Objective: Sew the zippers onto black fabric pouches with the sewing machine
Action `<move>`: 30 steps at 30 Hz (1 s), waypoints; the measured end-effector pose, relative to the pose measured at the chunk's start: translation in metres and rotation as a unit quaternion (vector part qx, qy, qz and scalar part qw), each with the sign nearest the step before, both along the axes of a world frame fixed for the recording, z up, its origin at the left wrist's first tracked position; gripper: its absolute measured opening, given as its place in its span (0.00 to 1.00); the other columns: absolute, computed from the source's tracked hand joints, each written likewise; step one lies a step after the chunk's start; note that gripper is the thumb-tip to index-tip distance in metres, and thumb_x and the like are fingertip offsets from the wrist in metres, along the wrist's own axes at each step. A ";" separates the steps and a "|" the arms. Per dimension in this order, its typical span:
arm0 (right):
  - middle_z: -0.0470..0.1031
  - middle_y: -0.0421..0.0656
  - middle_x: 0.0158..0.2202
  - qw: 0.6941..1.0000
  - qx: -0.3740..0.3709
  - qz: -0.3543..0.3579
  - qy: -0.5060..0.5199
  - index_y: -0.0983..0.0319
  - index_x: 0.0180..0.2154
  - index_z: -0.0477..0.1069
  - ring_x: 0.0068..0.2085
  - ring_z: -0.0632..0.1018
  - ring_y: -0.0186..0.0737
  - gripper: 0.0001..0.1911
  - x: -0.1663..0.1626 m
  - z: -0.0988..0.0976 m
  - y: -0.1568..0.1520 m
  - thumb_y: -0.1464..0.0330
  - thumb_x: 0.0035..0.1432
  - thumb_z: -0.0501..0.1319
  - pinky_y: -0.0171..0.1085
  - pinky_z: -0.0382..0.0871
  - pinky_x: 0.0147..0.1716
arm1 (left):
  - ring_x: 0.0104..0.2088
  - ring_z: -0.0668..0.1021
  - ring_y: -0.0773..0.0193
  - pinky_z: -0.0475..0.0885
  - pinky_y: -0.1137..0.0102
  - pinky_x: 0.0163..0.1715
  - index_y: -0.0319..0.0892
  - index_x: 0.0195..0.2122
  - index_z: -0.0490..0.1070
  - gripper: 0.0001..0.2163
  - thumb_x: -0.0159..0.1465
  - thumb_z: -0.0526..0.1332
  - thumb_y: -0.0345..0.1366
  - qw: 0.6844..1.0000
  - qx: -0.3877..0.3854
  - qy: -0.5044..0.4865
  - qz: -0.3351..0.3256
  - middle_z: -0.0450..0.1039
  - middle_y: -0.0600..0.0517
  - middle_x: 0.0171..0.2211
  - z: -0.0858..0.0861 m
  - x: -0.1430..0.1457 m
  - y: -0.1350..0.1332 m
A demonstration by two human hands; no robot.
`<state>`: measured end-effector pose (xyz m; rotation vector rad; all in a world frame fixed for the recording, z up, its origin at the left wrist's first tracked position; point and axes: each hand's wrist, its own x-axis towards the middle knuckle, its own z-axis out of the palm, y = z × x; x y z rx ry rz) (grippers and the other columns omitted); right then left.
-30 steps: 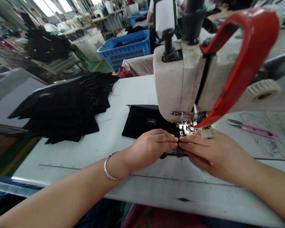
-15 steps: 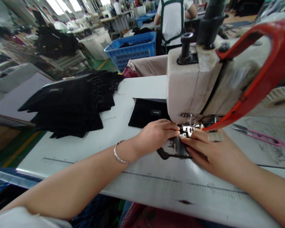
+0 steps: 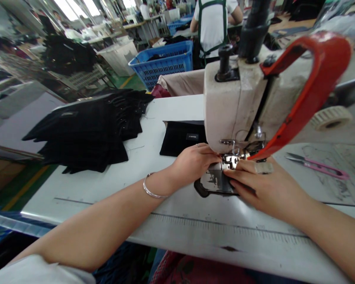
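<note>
A black fabric piece (image 3: 177, 140) is lying beyond and left of the sewing machine's (image 3: 225, 110) presser foot (image 3: 230, 161), none of it showing on the metal plate (image 3: 214, 180) in front, so it is looking well along, though any stitching is hidden. The left hand (image 3: 192, 163) is resting with fingers close together at the foot's left, the right hand (image 3: 262, 183) with fingers slightly parted at its near right; whether either grip is pinching cloth, I cannot tell. Farther left of the foot, a pile of black pieces (image 3: 85, 138), finished or waiting unclear, is sitting on the table (image 3: 148, 150), and well beyond it a blue basket (image 3: 173, 65) is holding dark cloth (image 3: 156, 57).
</note>
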<state>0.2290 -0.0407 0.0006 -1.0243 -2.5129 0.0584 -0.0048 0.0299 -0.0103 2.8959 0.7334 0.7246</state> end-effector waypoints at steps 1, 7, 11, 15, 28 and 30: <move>0.80 0.47 0.43 1.000 0.002 0.004 0.003 0.61 0.48 0.76 0.44 0.78 0.52 0.11 0.000 0.000 0.000 0.69 0.67 0.58 0.53 0.65 0.46 | 0.47 0.81 0.63 0.77 0.68 0.52 0.42 0.44 0.79 0.11 0.69 0.58 0.25 1.000 0.000 0.006 0.005 0.82 0.52 0.43 0.003 0.001 -0.002; 0.79 0.47 0.43 1.000 -0.003 0.023 0.018 0.62 0.47 0.76 0.46 0.77 0.52 0.11 0.005 -0.003 0.000 0.71 0.64 0.60 0.53 0.64 0.49 | 0.49 0.80 0.58 0.75 0.62 0.53 0.40 0.45 0.77 0.09 0.71 0.56 0.28 0.990 -0.036 0.129 0.035 0.80 0.48 0.45 0.029 0.002 -0.015; 0.79 0.47 0.44 0.999 -0.003 0.041 0.021 0.62 0.52 0.74 0.45 0.77 0.48 0.14 0.010 -0.005 -0.001 0.72 0.66 0.58 0.49 0.64 0.46 | 0.45 0.81 0.58 0.76 0.63 0.49 0.41 0.46 0.77 0.09 0.70 0.58 0.31 0.978 -0.054 0.203 -0.002 0.79 0.47 0.43 0.042 0.001 -0.019; 0.79 0.47 0.46 0.999 0.015 0.050 0.015 0.61 0.52 0.73 0.46 0.77 0.49 0.15 0.011 -0.006 -0.002 0.73 0.65 0.59 0.48 0.62 0.44 | 0.53 0.78 0.56 0.75 0.60 0.55 0.38 0.50 0.75 0.10 0.70 0.58 0.30 0.989 -0.040 0.142 -0.014 0.77 0.44 0.51 0.036 -0.003 -0.029; 0.79 0.49 0.50 0.998 -0.019 0.053 0.029 0.63 0.48 0.74 0.50 0.77 0.51 0.14 0.006 -0.003 -0.013 0.75 0.63 0.57 0.51 0.67 0.49 | 0.61 0.74 0.61 0.72 0.63 0.64 0.39 0.56 0.73 0.18 0.68 0.55 0.22 0.994 -0.080 0.071 -0.022 0.75 0.46 0.58 0.018 -0.011 -0.038; 0.78 0.49 0.51 0.998 -0.023 0.049 0.018 0.62 0.49 0.74 0.52 0.77 0.51 0.14 0.005 -0.003 -0.012 0.75 0.63 0.56 0.52 0.67 0.50 | 0.60 0.75 0.61 0.72 0.64 0.63 0.39 0.55 0.74 0.17 0.68 0.55 0.22 0.995 -0.074 0.068 -0.020 0.76 0.46 0.56 0.016 -0.009 -0.032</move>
